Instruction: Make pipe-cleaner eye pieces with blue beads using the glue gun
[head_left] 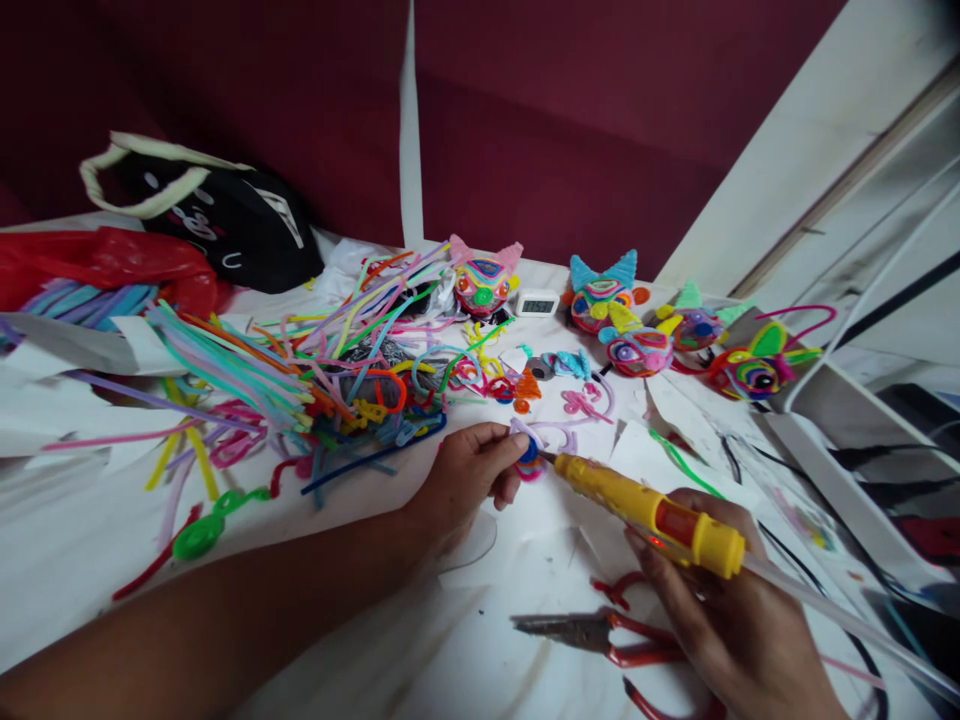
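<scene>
Heat could burn the left hand [474, 466], pinching the blue coil [529, 451], if the right hand [724, 605], wrapped around the yellow glue gun [637, 503], lets its nearby tip [548, 457] slip.

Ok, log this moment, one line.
left hand: pinching blue-and-pink fuzzy coiled piece; right hand: gripping yellow plastic glue gun; nozzle: near piece

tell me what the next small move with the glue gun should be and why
Probably squeeze a small dab of glue onto the colourful little piece: the left hand pinches it, and the right hand holds the yellow glue gun with its tip right by it. The gun's red light also looks lit.
</scene>
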